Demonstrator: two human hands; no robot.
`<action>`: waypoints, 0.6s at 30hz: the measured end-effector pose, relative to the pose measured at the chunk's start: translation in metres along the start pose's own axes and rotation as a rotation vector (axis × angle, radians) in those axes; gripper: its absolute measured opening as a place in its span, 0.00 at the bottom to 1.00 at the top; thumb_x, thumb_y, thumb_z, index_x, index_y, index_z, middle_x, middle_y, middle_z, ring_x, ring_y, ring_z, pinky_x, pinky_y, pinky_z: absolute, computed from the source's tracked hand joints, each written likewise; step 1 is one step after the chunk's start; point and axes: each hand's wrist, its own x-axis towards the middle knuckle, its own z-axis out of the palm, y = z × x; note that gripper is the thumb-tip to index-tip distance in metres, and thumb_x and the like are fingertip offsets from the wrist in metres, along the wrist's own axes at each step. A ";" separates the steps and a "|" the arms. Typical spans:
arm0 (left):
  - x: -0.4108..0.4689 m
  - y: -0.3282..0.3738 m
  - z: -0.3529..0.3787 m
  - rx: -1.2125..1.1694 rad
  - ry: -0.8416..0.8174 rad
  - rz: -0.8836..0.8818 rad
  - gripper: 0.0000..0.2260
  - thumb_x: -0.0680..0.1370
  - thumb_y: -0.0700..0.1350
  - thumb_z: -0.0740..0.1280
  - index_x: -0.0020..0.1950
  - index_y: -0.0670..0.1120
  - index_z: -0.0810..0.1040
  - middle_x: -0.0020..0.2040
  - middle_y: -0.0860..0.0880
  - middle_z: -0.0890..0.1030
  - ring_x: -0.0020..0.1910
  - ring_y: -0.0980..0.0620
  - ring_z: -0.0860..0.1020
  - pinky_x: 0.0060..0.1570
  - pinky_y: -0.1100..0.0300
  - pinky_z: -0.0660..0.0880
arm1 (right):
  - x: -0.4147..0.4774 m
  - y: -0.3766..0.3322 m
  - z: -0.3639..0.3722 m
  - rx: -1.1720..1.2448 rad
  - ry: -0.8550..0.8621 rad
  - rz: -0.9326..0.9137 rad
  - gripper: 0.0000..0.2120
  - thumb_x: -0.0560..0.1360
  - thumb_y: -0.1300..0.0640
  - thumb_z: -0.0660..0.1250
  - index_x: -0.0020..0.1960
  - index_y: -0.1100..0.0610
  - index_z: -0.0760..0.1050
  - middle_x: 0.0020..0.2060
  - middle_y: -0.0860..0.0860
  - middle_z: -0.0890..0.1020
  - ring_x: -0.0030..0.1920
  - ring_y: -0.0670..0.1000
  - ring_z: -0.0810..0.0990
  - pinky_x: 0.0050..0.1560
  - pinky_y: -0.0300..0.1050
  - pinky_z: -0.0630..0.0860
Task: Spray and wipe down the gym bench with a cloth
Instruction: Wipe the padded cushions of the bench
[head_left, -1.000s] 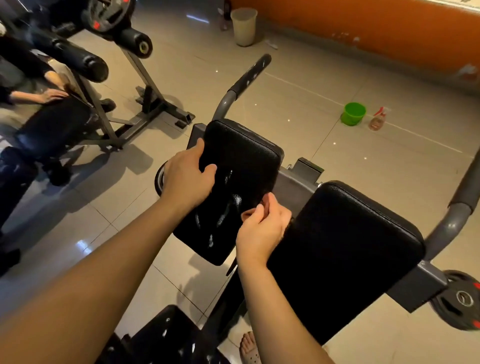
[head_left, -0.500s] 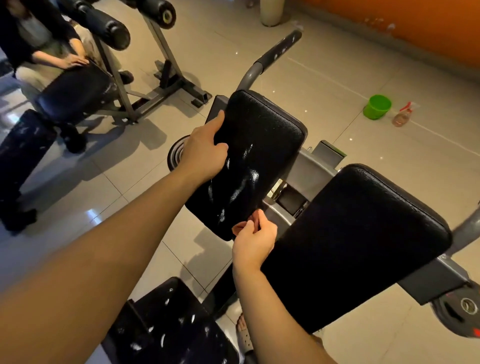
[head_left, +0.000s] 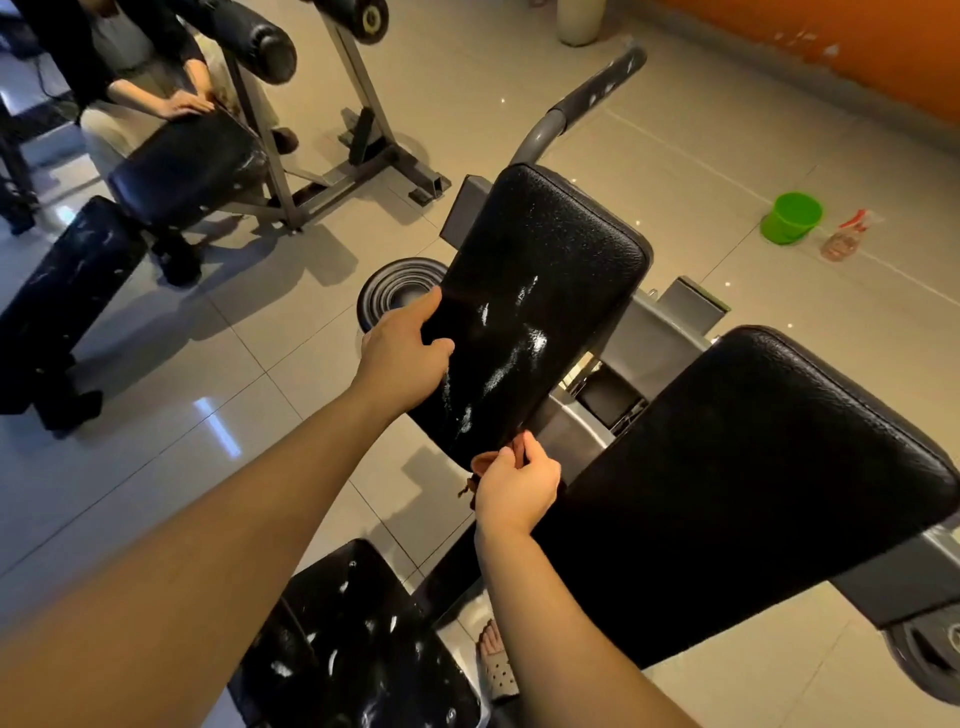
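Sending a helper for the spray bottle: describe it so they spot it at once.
Look to the orange wall on the far right. On the tiled floor before it sits a green bucket; the spray bottle is just right of it, small, clear, red-topped.

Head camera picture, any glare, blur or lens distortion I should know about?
Head view: shiny streaks glint white on the black pad gripped by the left hand; a bright reflection sits on the floor tiles; tile lines bow toward the edges, wide-angle distortion; the cloth pinched in the right hand is soft and mostly hidden; the spray bottle beside the green bucket looks blurred.
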 end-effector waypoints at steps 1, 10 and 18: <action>0.002 -0.002 -0.001 0.003 -0.004 -0.007 0.29 0.80 0.49 0.65 0.80 0.61 0.63 0.73 0.50 0.74 0.73 0.43 0.72 0.71 0.37 0.71 | 0.003 -0.002 -0.001 0.009 0.006 -0.019 0.15 0.80 0.61 0.65 0.60 0.42 0.78 0.54 0.50 0.78 0.47 0.53 0.85 0.49 0.55 0.85; 0.002 -0.002 0.002 0.003 -0.024 0.010 0.29 0.81 0.43 0.65 0.80 0.61 0.63 0.74 0.51 0.73 0.71 0.44 0.74 0.69 0.40 0.74 | -0.024 0.016 0.000 -0.047 -0.045 0.149 0.19 0.80 0.62 0.65 0.68 0.47 0.77 0.55 0.48 0.80 0.53 0.49 0.83 0.54 0.52 0.84; -0.001 0.009 -0.005 -0.074 -0.033 -0.028 0.33 0.78 0.46 0.74 0.81 0.51 0.66 0.74 0.48 0.74 0.71 0.46 0.74 0.70 0.49 0.72 | -0.004 -0.091 -0.035 0.119 -0.066 0.185 0.18 0.75 0.71 0.58 0.48 0.53 0.81 0.32 0.57 0.85 0.31 0.56 0.85 0.33 0.55 0.85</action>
